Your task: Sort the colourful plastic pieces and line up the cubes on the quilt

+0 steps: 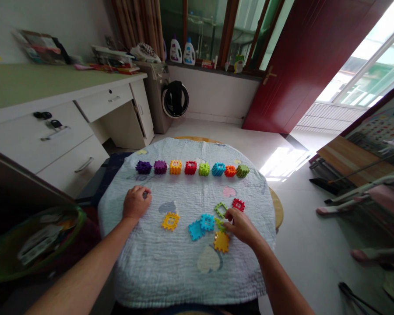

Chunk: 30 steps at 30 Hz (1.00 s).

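Note:
My right hand [242, 225] is over the right part of the cloth, fingers pinched at the edge of a light green interlocking block piece [219, 224]. Around it lie a green open-frame piece [221, 210], a red window piece [238, 204] and a yellow square piece [221, 242]. Left of these, a blue window piece [207, 222] overlaps a plain blue piece [196, 230]. A yellow window piece [170, 221] lies alone nearer the middle. My left hand [136, 203] rests on the cloth at the left, fingers curled, with nothing visible in them.
Stacks of pieces sorted by colour form a row across the far side, from a dark purple stack [143, 167] to an olive green stack [242, 171]. A pale patterned cloth [157, 271] covers the round table. A bin [57, 253] stands left, a folded chair [364, 197] right.

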Motion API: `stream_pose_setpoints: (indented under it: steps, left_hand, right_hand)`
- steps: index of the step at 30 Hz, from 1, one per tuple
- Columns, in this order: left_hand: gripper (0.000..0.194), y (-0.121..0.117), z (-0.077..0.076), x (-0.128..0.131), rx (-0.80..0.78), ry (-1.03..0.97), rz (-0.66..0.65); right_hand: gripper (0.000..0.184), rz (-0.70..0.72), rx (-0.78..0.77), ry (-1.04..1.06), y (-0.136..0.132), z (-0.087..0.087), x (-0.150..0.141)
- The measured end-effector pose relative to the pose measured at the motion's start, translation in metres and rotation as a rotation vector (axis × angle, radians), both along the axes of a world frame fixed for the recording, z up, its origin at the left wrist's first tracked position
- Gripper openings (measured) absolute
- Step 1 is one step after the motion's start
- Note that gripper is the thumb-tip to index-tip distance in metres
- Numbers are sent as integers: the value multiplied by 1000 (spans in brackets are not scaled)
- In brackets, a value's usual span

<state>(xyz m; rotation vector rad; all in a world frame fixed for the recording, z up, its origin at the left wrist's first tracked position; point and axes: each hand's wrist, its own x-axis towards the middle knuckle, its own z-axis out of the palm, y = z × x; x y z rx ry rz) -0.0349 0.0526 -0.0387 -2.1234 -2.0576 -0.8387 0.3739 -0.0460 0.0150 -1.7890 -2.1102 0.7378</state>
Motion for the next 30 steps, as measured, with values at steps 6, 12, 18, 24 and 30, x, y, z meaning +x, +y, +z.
stream_pose_setpoints:
  steps: [6, 12, 18, 24, 30]
  left_hand:
    - [18, 0, -2, -1, 10, 2, 0]
    - [18, 1, -3, -2, 5, 4, -12]
    - [18, 1, -3, -2, 5, 4, -11]
    - [17, 1, -2, -1, 11, 7, -8]
    - [17, 1, 0, 0, -2, 1, -9]
  right_hand:
    - [13, 23, -19, -80, -6, -5, -11]
    - [13, -3, 22, 47, 2, 2, -15]
    - [77, -63, 50, 161, -24, -3, -4]
    - [92, -62, -132, 131, -38, -4, -12]
    - [66, -55, -93, 175, -12, 0, -42]
